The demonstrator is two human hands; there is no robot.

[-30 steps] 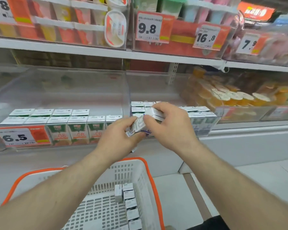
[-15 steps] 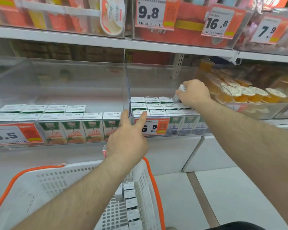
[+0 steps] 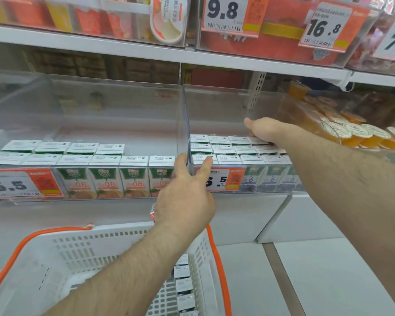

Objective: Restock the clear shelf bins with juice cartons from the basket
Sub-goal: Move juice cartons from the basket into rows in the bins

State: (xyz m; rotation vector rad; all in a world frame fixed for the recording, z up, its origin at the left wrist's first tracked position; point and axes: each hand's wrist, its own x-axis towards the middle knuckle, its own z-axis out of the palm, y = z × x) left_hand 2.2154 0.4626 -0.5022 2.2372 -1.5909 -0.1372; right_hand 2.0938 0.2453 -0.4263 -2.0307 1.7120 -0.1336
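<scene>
Two clear shelf bins stand side by side. The left bin [image 3: 100,110] holds green juice cartons [image 3: 105,176]; the right bin [image 3: 214,106] holds rows of purple-marked cartons [image 3: 226,147]. My right hand [image 3: 265,131] reaches deep into the right bin and lies palm down on the back row, thumb stretched out, fingers hidden. My left hand [image 3: 185,197] rests its thumb and forefinger on the front rim where the bins meet; a red-and-white carton corner [image 3: 152,214] pokes out below its palm. The white basket [image 3: 100,247] with an orange rim sits below, with several cartons [image 3: 183,283] along its right side.
Orange jelly cups [image 3: 351,131] fill the bin to the right. Price tags reading 6.5 [image 3: 21,183] hang on the bin fronts. A white upper shelf [image 3: 123,49] with boxed goods overhangs the bins. Pale floor tiles [image 3: 328,270] lie to the right of the basket.
My right hand carried one carton away from my left hand into the right bin and has now sunk onto the back row. My left hand moved to the bin front and stayed.
</scene>
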